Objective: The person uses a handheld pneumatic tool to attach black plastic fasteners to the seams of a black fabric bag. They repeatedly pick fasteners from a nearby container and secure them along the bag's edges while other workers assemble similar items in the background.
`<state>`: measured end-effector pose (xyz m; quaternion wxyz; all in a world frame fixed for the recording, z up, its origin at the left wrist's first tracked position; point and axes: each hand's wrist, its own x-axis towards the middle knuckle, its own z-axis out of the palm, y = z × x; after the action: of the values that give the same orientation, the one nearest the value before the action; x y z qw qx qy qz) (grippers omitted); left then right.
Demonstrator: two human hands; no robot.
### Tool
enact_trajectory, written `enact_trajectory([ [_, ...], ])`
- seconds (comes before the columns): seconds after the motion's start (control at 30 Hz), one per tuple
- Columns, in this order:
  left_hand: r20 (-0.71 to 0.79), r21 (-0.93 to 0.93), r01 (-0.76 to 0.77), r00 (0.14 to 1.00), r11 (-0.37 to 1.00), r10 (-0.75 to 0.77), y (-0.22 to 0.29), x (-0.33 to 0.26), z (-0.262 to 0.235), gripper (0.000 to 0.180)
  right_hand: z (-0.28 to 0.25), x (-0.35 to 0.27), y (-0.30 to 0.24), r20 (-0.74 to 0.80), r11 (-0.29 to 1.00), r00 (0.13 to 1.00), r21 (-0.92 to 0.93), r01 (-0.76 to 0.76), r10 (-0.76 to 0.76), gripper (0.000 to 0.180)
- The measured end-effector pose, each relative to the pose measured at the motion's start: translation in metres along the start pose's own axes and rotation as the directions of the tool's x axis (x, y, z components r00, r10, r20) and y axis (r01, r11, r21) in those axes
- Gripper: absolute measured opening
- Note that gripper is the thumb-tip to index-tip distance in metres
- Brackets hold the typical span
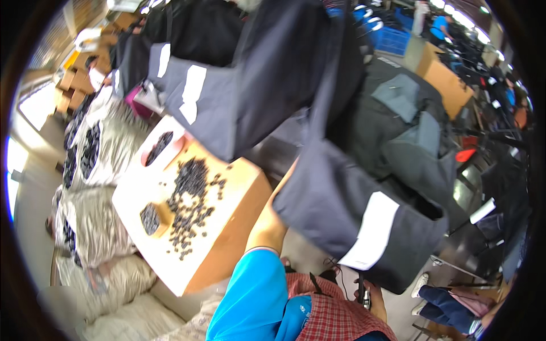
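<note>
A dark grey fabric piece (324,199) with a white label (372,230) hangs in front of me, its lower end opening like a sleeve or leg. My left hand (274,215) reaches up behind its left edge; the fingers are hidden by the cloth, so I cannot see their grip. Below the fabric, my right hand (377,304) is closed round a slim dark hand tool with a metal part (365,295), whose kind I cannot make out. Beside it hangs another dark garment piece (213,102) with white labels.
Left of me a cardboard-topped box (227,256) bears scattered small black buttons (190,176), a small box of them (151,219) and a pink-rimmed container (177,149). Stuffed pale sacks (94,221) are stacked farther left. At lower right a person's legs (441,310) show.
</note>
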<state>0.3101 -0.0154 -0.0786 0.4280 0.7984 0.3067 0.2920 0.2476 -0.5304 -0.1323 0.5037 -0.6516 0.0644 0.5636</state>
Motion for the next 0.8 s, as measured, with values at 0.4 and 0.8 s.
enact_trajectory([
  [0.4,-0.391,0.171,0.465,0.841,0.868,-0.374,-0.164,-0.280,-0.280,0.018,0.140,0.029,0.010,0.482,0.983,0.872,-0.104,0.152,-0.084,0.063],
  [0.8,-0.624,0.424,0.474,0.771,0.772,-0.130,-0.226,-0.279,-0.328,0.015,0.175,0.012,-0.034,0.711,0.988,0.703,0.107,-0.114,0.004,0.092],
])
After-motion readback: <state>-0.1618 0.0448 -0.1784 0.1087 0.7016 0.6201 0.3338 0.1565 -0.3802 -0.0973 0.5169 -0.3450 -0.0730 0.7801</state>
